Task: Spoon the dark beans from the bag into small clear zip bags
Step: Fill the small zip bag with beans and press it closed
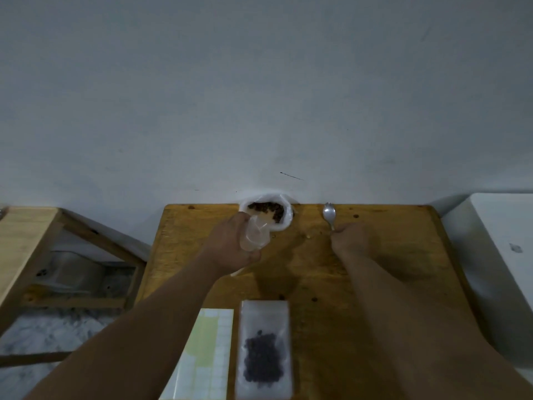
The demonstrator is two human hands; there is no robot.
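Stock at this moment, wooden worktop [403,255]:

1. Source bag [284,220] – white plastic, mouth rolled open, standing at the far edge against the wall [259,96]. Dark beans [266,208] show inside; a fair amount appears to remain.
2. Filled zip bag [264,319] – small, clear, lying flat at the near edge, with a heap of dark beans in its lower half. Whether its strip is pressed closed cannot be told. One portion judged done.
3. Empty zip bag [255,236] – small, clear, gripped by the left hand [230,246], fingers curled round it. It is held just in front of the source bag and overlaps that bag's near rim in the view. No beans are visible in it.
4. Spoon [328,212] – metal, bowl pointing to the wall, well right of the source bag. The right hand [349,237] pinches the end of its handle. The bowl looks empty; whether it rests on the wood or is just off it cannot be told.
5. Gridded sheet [209,350] – pale, just left of the filled zip bag.

Progress, as judged: the second portion is at its outset, with bag and spoon in hand and no scoop yet taken. Left to do: dip, tip into the empty zip bag, seal.
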